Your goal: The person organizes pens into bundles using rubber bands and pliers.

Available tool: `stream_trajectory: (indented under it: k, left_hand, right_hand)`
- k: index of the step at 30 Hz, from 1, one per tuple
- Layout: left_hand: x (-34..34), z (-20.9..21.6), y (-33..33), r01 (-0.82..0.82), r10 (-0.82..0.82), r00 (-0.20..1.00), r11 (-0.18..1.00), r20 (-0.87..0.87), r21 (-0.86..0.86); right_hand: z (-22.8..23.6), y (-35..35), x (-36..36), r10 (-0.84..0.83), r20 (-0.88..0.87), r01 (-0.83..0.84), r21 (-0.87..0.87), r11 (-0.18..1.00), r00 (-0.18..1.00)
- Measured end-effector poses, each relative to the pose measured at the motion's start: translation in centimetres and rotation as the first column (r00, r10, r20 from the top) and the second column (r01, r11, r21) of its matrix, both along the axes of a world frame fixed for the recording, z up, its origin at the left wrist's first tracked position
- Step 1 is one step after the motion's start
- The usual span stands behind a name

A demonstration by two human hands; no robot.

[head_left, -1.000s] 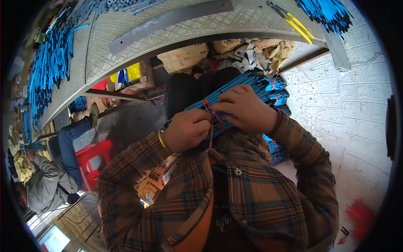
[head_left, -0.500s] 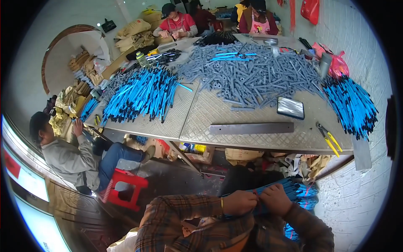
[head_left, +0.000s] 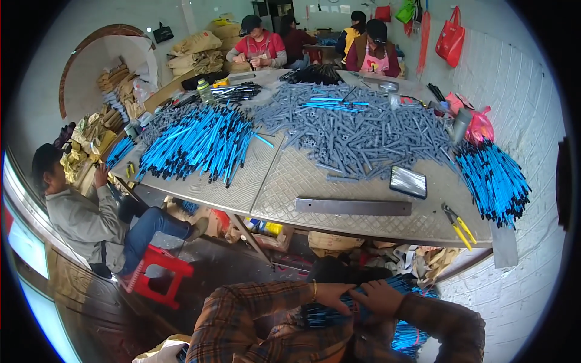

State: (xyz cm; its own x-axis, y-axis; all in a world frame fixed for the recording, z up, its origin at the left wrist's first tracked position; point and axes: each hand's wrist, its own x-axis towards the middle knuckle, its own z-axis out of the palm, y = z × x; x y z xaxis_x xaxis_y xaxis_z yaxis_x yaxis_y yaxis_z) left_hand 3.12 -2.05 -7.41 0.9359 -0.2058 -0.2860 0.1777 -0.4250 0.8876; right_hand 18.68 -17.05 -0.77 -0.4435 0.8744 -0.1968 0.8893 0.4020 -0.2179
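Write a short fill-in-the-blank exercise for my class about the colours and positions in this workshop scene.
1. The person's left hand and right hand are on a bundle of thin rods coloured mainly ____.
2. The handles of the pliers on the table are ____.
3. In the picture, the dark, flat metal bar lies to the ____ of the pliers.
4. The plastic stool under the co-worker in the grey jacket is ____.

Missing words: blue; yellow; left; red.

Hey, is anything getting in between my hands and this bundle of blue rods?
Nothing visible does: your left hand and right hand both appear to lie directly on the bundle of blue rods, though their undersides are hidden.
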Motion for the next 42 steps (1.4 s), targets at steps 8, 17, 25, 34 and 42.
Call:
stream_trajectory:
  k: [8,17,25,34,42]
  left_hand:
    - [0.9,7.3,4.0,-0.290,0.287,0.956,0.956,0.065,0.041]
    - [-1.1,0.5,8.8,-0.636,0.629,0.768,0.722,-0.125,-0.274]
    - [-0.4,0.9,6.7,-0.715,0.754,0.518,0.124,-0.403,-0.688]
    - [3.7,2.7,11.2,-0.963,0.974,0.020,0.080,0.226,-0.257]
    - [2.8,-0.1,21.2,-0.870,0.994,-0.086,-0.040,0.072,-0.491]
  right_hand:
    - [2.0,-0.9,1.9,-0.180,0.125,0.133,0.314,0.940,0.976]
    - [1.0,-20.7,9.3,-0.969,-0.150,0.967,-0.136,0.215,0.195]
    - [-23.0,-40.2,0.2,-0.478,-0.330,0.525,-0.771,-0.361,-0.814]
    - [-32.1,-43.5,-4.8,-0.107,-0.044,0.115,-0.471,-0.875,-0.993]
    - [-41.7,-43.9,-0.8,-0.044,-0.063,0.073,-0.606,-0.792,-0.997]
